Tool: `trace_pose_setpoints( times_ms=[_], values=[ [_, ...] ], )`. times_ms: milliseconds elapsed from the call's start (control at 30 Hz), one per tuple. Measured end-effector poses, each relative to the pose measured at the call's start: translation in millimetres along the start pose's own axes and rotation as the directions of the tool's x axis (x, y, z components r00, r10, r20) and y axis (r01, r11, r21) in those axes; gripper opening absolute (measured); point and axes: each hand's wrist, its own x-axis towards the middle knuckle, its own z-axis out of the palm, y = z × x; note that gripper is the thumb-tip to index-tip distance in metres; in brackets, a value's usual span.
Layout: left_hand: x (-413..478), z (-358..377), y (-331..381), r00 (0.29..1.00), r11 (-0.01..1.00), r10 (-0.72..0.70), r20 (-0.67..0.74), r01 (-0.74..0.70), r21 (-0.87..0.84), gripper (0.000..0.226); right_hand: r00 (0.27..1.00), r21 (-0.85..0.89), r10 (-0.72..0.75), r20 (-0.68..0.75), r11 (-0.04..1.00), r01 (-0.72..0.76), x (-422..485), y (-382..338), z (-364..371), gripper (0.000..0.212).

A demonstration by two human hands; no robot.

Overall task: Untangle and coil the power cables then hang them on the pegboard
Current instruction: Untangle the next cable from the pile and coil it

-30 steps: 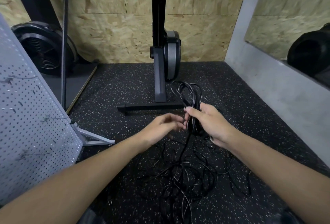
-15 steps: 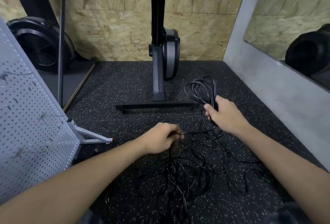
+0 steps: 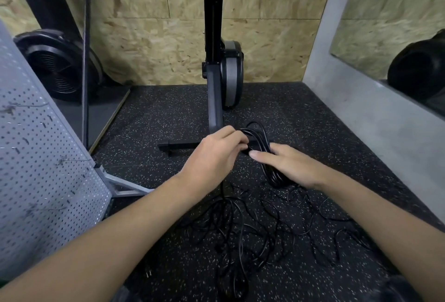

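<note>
Beside the pegboard [image 3: 36, 169], loose power cables [image 3: 240, 229] lie tangled on the floor | left hand [image 3: 214, 157], low and apart half a second ago, has swung back up, fingers curled on a strand [image 3: 222, 188], laying another loop | right hand [image 3: 289, 167] clasps the growing coil [image 3: 263, 133], thumb straight | hanging looks some way off

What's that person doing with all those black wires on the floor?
A person is winding up a black cable. The right hand holds the coil. The left hand grips a strand at the coil's top, which runs down to the tangle on the floor. No cable hangs on the pegboard at the left yet.
</note>
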Motion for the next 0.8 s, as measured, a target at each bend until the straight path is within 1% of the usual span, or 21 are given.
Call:
trace_pose_setpoints(
  times_ms=[33,100,167,233,300,333,400,433,467,500,567,600,633,700,733,800],
  values=[
    [0,1,0,1.0,1.0,0.01,0.027,-0.011,0.024,0.014,0.999,-0.061,-0.02,0.033,0.998,0.021,-2,-2,0,0.054],
    [0,2,2,0.997,0.997,0.003,0.083,-0.009,0.08,0.016,0.998,-0.218,-0.049,0.05,0.974,0.059,-2,2,2,0.044],
    [1,4,5,0.99,0.991,-0.037,0.133,0.019,0.133,0.017,0.997,-0.291,-0.067,0.026,0.954,0.072,0,5,6,0.034],
    [4,4,9,0.985,0.985,-0.076,0.152,0.05,0.167,0.017,0.996,-0.303,-0.081,-0.026,0.951,0.069,0,5,8,0.024],
    [6,3,10,0.983,0.979,-0.138,0.119,0.117,0.164,0.023,0.992,-0.259,-0.087,-0.092,0.964,0.061,1,5,7,0.023],
    [7,1,9,0.975,0.973,-0.203,0.086,0.191,0.127,0.028,0.99,-0.226,-0.074,-0.118,0.973,0.046,2,5,5,0.024],
    [5,-3,6,0.936,0.937,-0.349,0.043,0.35,-0.008,0.038,0.981,-0.13,-0.043,-0.187,0.991,0.018,4,8,-1,0.025],
    [1,-3,2,0.911,0.909,-0.407,0.07,0.411,-0.072,0.042,0.973,-0.058,-0.024,-0.228,0.998,0.011,4,10,-4,0.027],
    [-5,-1,-3,0.882,0.877,-0.447,0.148,0.465,-0.12,0.046,0.965,0.026,-0.005,-0.261,1.0,0.012,5,11,-6,0.029],
    [-12,2,-8,0.845,0.846,-0.462,0.271,0.511,-0.154,0.049,0.96,0.112,0.01,-0.278,0.993,0.022,5,13,-8,0.03],
    [-28,13,-14,0.758,0.81,-0.411,0.507,0.559,-0.179,0.053,0.957,0.267,0.022,-0.289,0.962,0.058,5,14,-8,0.029],
    [-35,21,-15,0.731,0.809,-0.384,0.564,0.561,-0.176,0.049,0.96,0.324,0.016,-0.279,0.943,0.078,5,12,-8,0.028],
    [-39,27,-14,0.729,0.814,-0.377,0.571,0.555,-0.172,0.038,0.963,0.36,0.004,-0.269,0.928,0.096,6,11,-7,0.028],
    [-42,37,-13,0.765,0.812,-0.418,0.49,0.557,-0.177,0.011,0.965,0.374,-0.025,-0.262,0.919,0.126,7,9,-4,0.028],
    [-41,40,-14,0.768,0.794,-0.453,0.452,0.579,-0.188,0.005,0.962,0.358,-0.032,-0.271,0.924,0.132,8,9,-4,0.029],
    [-36,40,-12,0.744,0.747,-0.509,0.432,0.632,-0.206,0.014,0.943,0.252,-0.031,-0.333,0.96,0.121,9,14,-6,0.033]
  ],
)
